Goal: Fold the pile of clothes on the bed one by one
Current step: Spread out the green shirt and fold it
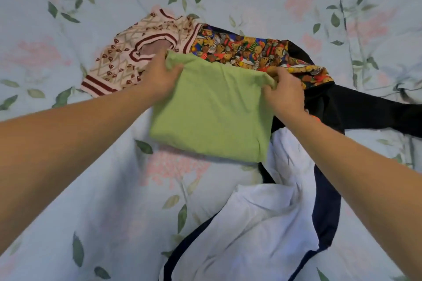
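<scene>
A light green garment (212,114), folded into a rough rectangle, hangs in the middle of the view. My left hand (159,76) grips its top left corner and my right hand (285,93) grips its top right corner. Behind it lie a pink patterned knit with maroon stripes (118,61) and a colourful teddy-bear print cloth (255,52). A black garment (356,107) spreads to the right. A white garment with dark navy trim (262,223) lies crumpled below and partly under the green one.
Everything rests on a pale blue bed cover (80,189) printed with green leaves and pink flowers. The cover stretches around the pile on all sides, with bare cover at the lower left.
</scene>
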Demonstrator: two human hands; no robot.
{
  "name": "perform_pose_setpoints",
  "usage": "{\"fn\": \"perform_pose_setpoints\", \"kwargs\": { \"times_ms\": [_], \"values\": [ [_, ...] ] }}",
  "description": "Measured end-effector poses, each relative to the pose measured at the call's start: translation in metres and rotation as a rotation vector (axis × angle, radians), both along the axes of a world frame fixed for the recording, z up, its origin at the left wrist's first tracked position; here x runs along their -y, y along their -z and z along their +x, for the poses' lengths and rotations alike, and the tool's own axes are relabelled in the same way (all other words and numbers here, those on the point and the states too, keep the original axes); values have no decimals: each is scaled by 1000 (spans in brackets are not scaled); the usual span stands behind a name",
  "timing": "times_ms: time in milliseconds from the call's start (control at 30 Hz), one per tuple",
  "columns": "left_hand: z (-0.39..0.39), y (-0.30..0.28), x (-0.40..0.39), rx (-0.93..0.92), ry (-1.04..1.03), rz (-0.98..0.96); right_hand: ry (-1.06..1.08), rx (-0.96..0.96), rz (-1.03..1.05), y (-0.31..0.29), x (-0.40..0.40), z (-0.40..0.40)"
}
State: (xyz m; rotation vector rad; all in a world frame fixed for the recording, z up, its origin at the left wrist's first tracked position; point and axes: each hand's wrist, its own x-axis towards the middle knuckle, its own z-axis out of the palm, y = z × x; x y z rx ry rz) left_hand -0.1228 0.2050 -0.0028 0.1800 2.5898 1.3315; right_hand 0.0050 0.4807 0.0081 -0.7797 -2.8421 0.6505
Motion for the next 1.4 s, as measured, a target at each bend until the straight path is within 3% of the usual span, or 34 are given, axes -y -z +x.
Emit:
{"fn": "perform_pose_setpoints", "kwargs": {
  "times_ms": [100, 167, 267, 400, 467, 567, 633, 733, 800, 933, 1067, 1167, 1400],
  "values": [
    [8, 19, -5, -219, -137, -220, -45, -180, 217, 18, 25, 10],
    [43, 38, 12, -335, 58, -390, -289, -119, 171, 45, 53, 39],
    [81, 76, 31, -236, 428, -611, -488, 119, 174, 93, 73, 71],
    [61, 103, 12, -163, 336, -655, -401, 175, 225, 117, 56, 45],
    [53, 99, 3, -165, 240, -586, -275, 122, 223, 111, 48, 35],
    [58, 85, 8, -48, -17, -219, 29, 39, 137, 91, 51, 43],
    [56, 79, 13, 97, -160, -85, 232, 86, -2, 79, 58, 48],
    [34, 72, 15, 354, -215, -63, 317, 150, -175, 74, 60, 43],
    [20, 70, 19, 482, -265, 100, 375, 90, -366, 69, 60, 31],
    [18, 64, 30, 511, -153, 324, 577, 59, -652, 68, 52, 11],
    [39, 59, 55, 453, -101, 409, 503, 96, -901, 68, 59, 7],
    [60, 54, 84, 465, -156, 414, 410, 230, -1049, 60, 78, 15],
    [117, 21, 172, 485, -264, 430, 239, 246, -1107, 33, 164, 48]
  ]
}}
